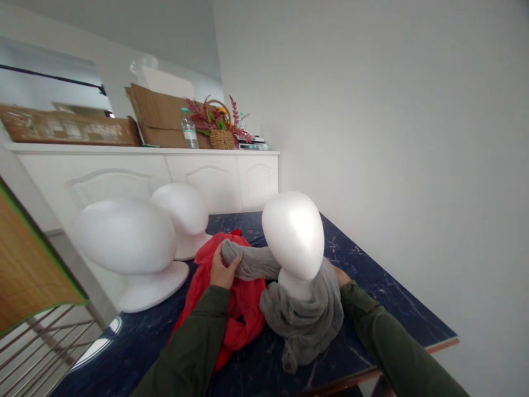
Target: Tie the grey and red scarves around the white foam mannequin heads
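Grey scarf (pixel 301 320) around foam head (pixel 293 234), left grip (pixel 223 270) clamped on it, right grip (pixel 341 277): cannot tell.

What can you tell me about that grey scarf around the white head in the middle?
The grey scarf is a soft, thin-looking cloth, wrapped around the neck of a white foam mannequin head in loose, bunched folds. Its lower folds rest on a dark marble-patterned table. One twisted length stretches left, gripped by the left hand, and the right hand sits just behind the folds. A red scarf lies against its left side.
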Motion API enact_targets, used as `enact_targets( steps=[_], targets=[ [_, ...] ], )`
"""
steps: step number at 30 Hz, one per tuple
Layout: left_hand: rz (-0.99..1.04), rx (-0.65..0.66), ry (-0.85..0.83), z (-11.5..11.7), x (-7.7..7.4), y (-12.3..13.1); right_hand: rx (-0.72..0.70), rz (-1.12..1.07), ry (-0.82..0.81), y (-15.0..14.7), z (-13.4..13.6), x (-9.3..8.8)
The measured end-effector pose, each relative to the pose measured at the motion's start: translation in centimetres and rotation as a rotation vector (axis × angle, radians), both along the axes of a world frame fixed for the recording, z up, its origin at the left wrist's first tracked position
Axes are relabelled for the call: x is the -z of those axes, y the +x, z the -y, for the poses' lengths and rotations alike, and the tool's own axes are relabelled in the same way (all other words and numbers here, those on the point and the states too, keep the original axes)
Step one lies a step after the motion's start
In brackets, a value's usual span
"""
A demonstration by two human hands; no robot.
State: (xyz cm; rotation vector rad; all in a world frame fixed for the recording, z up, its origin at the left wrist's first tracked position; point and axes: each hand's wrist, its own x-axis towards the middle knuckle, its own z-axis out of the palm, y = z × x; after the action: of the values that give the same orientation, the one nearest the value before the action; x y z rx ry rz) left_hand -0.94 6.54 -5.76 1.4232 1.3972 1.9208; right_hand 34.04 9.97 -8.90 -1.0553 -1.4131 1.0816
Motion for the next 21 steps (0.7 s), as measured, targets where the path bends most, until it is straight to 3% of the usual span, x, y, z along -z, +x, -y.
enact_targets(
  steps=[7, 9, 12, 15, 18, 21],
  targets=[
    [-0.014, 0.005, 0.039, 0.4, -0.2, 0.4, 0.229, 0.100, -0.084, 0.1, 1.1, 0.4],
    [-0.011, 0.017, 0.040, 0.4, -0.2, 0.7, 0.246, 0.072, 0.021, 0.0, 1.7, 0.2],
    [-0.021, 0.018, 0.038, 0.2, 0.1, 0.8, 0.294, 0.140, 0.318, -0.5, 2.9, -0.3],
    [-0.034, -0.005, 0.028, 0.1, 0.4, 0.8, 0.209, 0.290, 0.532, -1.1, 3.9, -1.0],
    [-0.051, -0.006, 0.022, 0.4, 0.2, 1.0, 0.120, 0.368, 0.598, -2.1, 4.4, -1.8],
    [-0.085, 0.022, 0.019, 1.0, -0.4, 1.5, 0.144, 0.354, 0.484, -3.7, 4.6, -2.8]
  ],
)
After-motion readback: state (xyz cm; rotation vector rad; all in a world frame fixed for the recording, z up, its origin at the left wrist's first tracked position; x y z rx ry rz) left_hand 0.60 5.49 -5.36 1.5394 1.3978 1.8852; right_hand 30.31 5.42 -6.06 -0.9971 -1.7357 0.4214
